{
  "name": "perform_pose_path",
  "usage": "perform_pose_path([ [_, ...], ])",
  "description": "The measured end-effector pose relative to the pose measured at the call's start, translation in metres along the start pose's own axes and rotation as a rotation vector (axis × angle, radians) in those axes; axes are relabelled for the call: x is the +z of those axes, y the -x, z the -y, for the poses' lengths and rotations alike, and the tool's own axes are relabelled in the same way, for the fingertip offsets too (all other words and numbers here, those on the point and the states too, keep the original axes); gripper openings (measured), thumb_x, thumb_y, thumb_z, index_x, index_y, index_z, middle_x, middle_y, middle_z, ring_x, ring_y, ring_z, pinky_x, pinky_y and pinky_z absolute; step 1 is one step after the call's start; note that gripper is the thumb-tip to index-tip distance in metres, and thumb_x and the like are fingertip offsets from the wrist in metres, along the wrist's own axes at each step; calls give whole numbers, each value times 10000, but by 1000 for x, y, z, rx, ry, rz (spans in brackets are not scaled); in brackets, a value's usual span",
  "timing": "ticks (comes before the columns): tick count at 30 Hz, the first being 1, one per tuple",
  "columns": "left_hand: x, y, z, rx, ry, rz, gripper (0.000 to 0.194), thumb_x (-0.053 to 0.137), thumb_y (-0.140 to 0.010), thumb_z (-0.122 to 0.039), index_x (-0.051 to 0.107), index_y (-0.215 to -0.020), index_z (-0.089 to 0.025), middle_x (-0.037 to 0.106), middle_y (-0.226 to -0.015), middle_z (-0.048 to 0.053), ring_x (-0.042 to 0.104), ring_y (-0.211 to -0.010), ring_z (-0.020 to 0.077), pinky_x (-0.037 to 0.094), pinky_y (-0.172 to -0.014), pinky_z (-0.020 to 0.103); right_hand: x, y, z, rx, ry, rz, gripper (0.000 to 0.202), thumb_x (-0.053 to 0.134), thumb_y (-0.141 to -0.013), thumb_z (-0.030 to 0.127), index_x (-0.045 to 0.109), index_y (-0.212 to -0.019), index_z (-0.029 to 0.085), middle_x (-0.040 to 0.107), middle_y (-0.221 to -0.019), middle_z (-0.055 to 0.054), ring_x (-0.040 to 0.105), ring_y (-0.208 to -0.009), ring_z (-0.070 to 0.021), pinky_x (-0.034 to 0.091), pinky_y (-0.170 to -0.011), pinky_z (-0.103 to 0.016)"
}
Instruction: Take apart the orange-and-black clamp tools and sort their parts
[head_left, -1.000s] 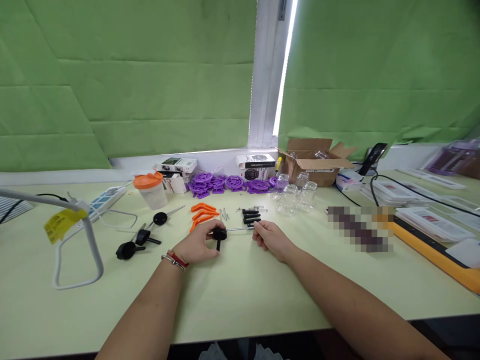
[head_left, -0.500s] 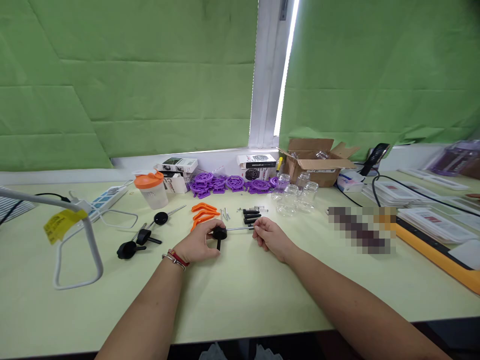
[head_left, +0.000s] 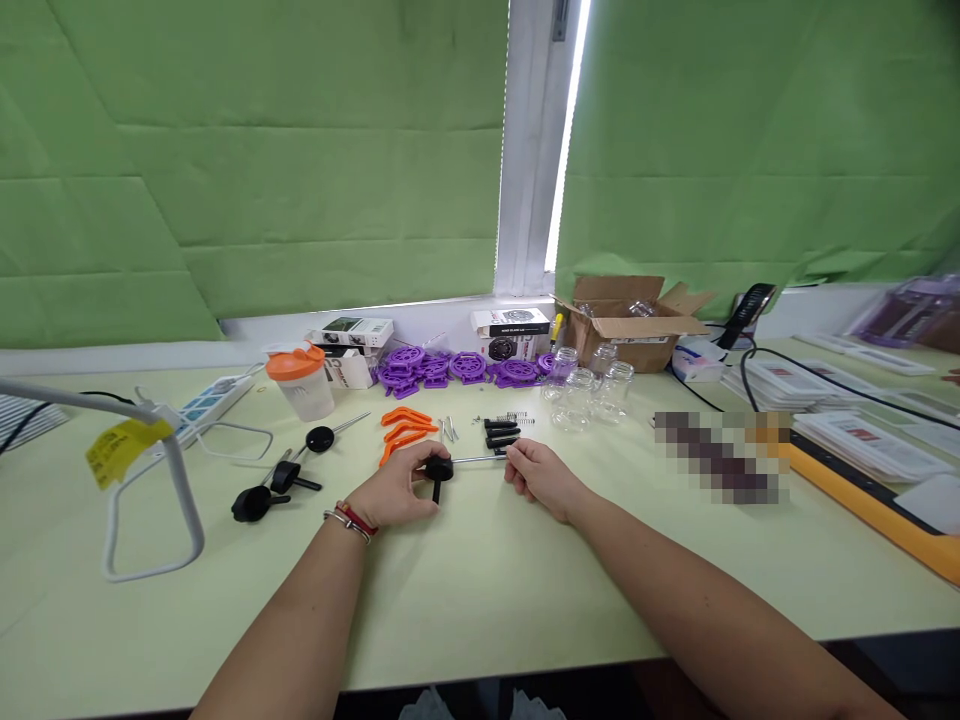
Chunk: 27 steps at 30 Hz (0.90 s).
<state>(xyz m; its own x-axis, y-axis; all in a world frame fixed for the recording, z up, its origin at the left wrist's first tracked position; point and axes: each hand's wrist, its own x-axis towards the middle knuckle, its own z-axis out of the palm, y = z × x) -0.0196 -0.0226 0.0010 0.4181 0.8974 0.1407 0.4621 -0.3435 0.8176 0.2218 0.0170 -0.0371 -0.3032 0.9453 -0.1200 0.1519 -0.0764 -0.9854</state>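
Observation:
My left hand (head_left: 397, 490) grips a black round plastic part (head_left: 439, 468) that has a short black arm pointing down towards me. A thin metal rod (head_left: 476, 459) runs from this part to the right, where my right hand (head_left: 544, 480) pinches its far end between thumb and fingers. Just beyond the rod lie several black handle-like pieces (head_left: 501, 430) and small metal springs (head_left: 516, 416). Orange curved pieces (head_left: 405, 420) and a few metal pins (head_left: 448, 429) are behind my left hand. Similar black parts with rods (head_left: 285, 476) lie to the left.
Purple wheel-shaped parts (head_left: 468, 367) line the back, near small boxes (head_left: 510, 322). Glass jars (head_left: 579, 385) stand before an open carton (head_left: 630, 330). An orange-lidded cup (head_left: 300, 385), a power strip (head_left: 214, 400) and a white tube frame (head_left: 191, 490) are at left; a yellow-black paper trimmer (head_left: 870, 500) at right.
The view has shifted very slightly. Both hands keep their hold on the black part and its rod, with no clear movement.

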Motion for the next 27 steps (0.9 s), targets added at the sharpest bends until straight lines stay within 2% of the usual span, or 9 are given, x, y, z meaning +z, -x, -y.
perform_pose_path([
  [3,0,0,1,-5,28,8,547,646,-541,-62,532,-1056,-204,547,-1051,49,554,-1001,205,481,-876,361,0,0,0,4,-22,6,295,438,-851,447,462,-709,189,557,-650,6,431,-459,-66,308,-364,-177],
  [6,0,-1,2,-6,49,-6,556,654,-542,-65,527,-1063,-211,543,-1066,52,549,-1018,210,472,-894,375,-1,-1,-1,1,-68,4,260,454,-842,457,484,-811,201,564,-677,10,443,-469,-72,310,-363,-175],
  [9,0,-1,2,-11,54,-12,552,654,-541,-67,532,-1058,-214,545,-1063,49,548,-1012,209,477,-883,374,-2,-1,-2,-7,-92,16,201,501,-819,403,471,-913,228,554,-681,32,443,-472,-72,299,-360,-165],
  [13,0,-1,1,-8,48,-12,538,657,-534,-76,547,-1043,-210,553,-1048,45,549,-1005,208,481,-875,363,-2,-2,-4,-22,-75,29,146,511,-806,353,463,-861,227,551,-676,36,438,-473,-70,296,-360,-162],
  [27,3,0,-2,-3,-16,-35,544,645,-522,-52,551,-1037,-198,561,-1057,46,561,-1009,209,485,-888,362,-1,-5,-5,-6,-50,7,140,482,-815,337,459,-776,205,543,-644,30,421,-434,-66,281,-310,-168],
])
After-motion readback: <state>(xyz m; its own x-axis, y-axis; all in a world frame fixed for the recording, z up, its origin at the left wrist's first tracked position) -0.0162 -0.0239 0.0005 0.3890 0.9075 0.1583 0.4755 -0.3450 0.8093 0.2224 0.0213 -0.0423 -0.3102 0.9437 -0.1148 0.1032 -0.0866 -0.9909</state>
